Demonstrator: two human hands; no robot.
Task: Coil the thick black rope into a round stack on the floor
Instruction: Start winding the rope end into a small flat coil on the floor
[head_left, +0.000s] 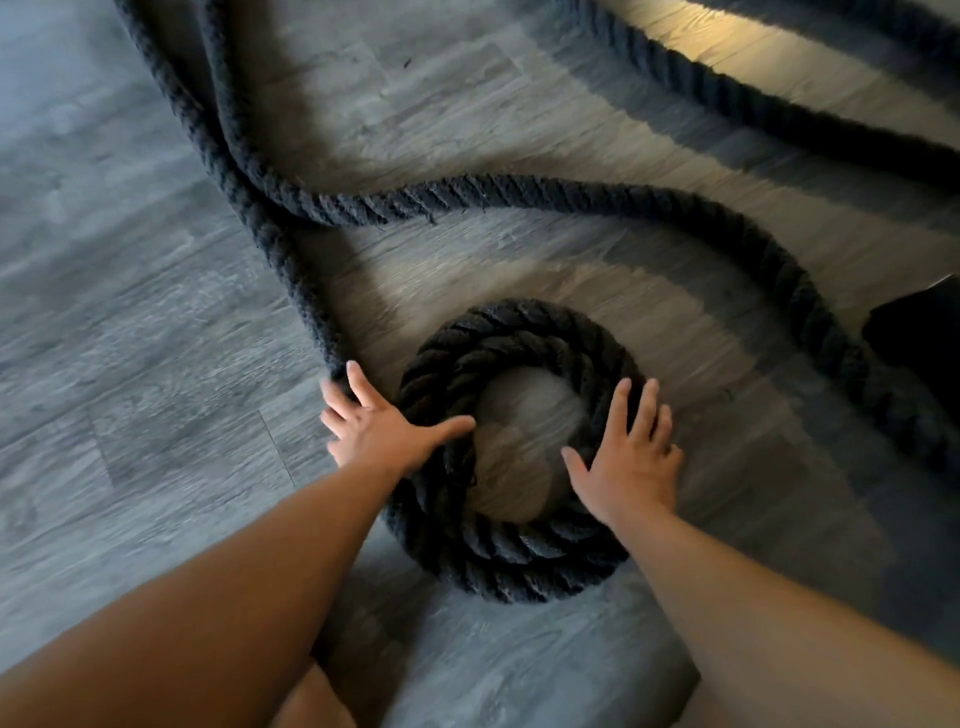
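A thick black twisted rope forms a small round coil (511, 558) of about two turns on the grey floor, with bare floor showing in its centre. My left hand (382, 428) lies flat on the coil's left side, fingers spread, thumb across the rope, fingertips touching the loose strand (296, 270) that leads away up-left. My right hand (626, 462) rests flat on the coil's right side with straight, spread fingers. More loose rope (571, 195) snakes across the floor beyond the coil and curves down the right side.
Grey wood-look floor (130, 364) surrounds the coil. Another rope run (727, 98) crosses the upper right by a patch of sunlight. A dark object (919, 338) sits at the right edge. My bare knees show at the bottom.
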